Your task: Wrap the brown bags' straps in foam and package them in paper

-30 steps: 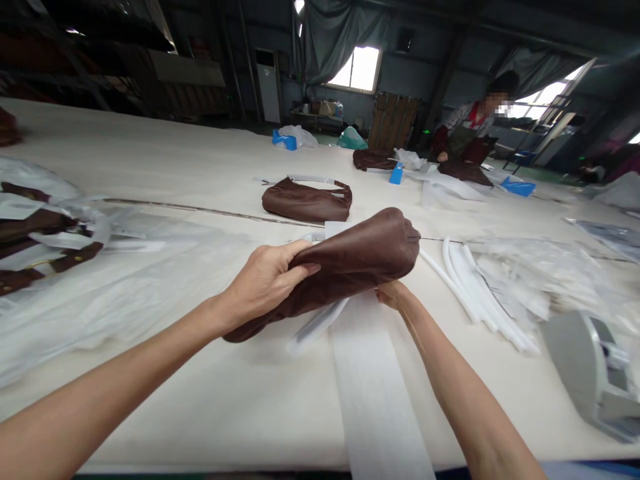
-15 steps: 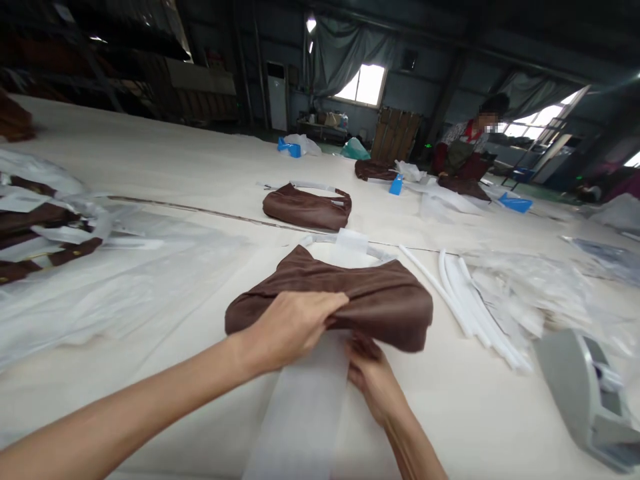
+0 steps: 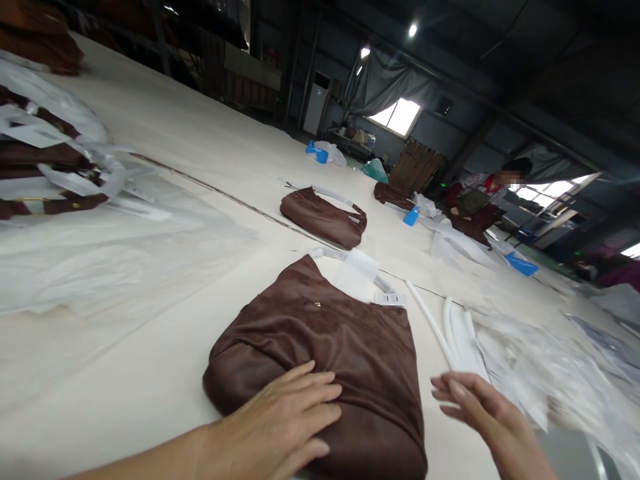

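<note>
A dark brown leather handbag [image 3: 320, 333] lies spread out on the white table in front of me. Its strap [image 3: 330, 253] is wrapped in white material, and a pale sheet [image 3: 357, 267] crosses the strap. A small gold mark sits on the bag's front, and a printed white tag [image 3: 390, 300] rests at its upper right corner. My left hand [image 3: 290, 420] lies flat on the lower front of the bag, fingers spread. To the right of the bag, my right hand [image 3: 485, 407] hovers with its fingers apart and holds nothing.
White foam strips [image 3: 460, 333] and crumpled clear plastic [image 3: 545, 373] lie at the right. Another brown bag [image 3: 325, 217] rests beyond mine. Plastic sheeting [image 3: 125, 267] and wrapped bags [image 3: 45, 160] cover the left. A co-worker [image 3: 480, 193] stands across the table.
The bag, folded up before, now lies flat with its front showing. My right hand has come out from under it to the right; my left hand has flattened onto it.
</note>
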### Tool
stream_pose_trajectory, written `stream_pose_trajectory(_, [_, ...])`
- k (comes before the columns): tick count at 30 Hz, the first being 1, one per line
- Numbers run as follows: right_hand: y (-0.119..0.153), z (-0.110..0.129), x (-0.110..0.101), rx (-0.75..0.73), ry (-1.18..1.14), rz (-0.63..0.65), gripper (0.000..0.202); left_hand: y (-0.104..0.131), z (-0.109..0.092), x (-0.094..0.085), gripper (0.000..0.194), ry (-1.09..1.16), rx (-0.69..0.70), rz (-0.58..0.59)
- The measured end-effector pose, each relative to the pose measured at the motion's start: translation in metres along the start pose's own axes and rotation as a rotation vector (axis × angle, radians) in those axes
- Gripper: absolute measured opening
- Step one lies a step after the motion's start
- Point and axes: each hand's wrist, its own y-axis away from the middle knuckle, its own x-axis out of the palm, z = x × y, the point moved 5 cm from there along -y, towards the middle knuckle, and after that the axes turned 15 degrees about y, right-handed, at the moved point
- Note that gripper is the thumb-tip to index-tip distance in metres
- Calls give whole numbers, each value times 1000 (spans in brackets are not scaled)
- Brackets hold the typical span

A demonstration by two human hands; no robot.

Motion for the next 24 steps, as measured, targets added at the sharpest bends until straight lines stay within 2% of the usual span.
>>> stream_pose_trajectory(3, [-82, 33, 34, -53, -30, 16, 48, 11, 9, -7, 43, -64, 2, -51])
stream_pose_trajectory(5, [-126, 51, 60, -55, 49, -4, 42, 23, 20, -18, 43, -136, -32, -123])
stream_pose_trajectory(7, [-149, 68, 85, -94, 122, 4, 35, 37, 34, -33, 42, -202, -86, -205])
stream_pose_trajectory(8, [-149, 77, 95, -143, 155, 20, 32, 44, 40, -40, 43, -224, -124, -228])
stream_pose_trajectory(10, [-130, 93, 109, -291, 229, 79, 31, 56, 51, -51, 46, -241, -208, -227])
stream_pose_trajectory(12, [-89, 101, 113, -472, 367, 173, 32, 65, 58, -58, 53, -224, -275, -182])
stream_pose_trajectory(14, [-40, 93, 105, -583, 529, 253, 33, 71, 59, -61, 56, -185, -303, -162])
stream_pose_trajectory(15, [-18, 83, 97, -609, 611, 248, 33, 72, 58, -61, 56, -164, -306, -161])
stream_pose_trajectory(18, [32, 44, 67, -670, 809, 82, 39, 71, 54, -60, 57, -123, -286, -161])
stream_pose_trajectory(20, [50, 20, 58, -719, 889, -17, 48, 68, 52, -59, 62, -125, -276, -132])
stream_pose_trajectory(24, [56, -5, 67, -720, 955, -93, 65, 59, 53, -57, 78, -192, -327, -20])
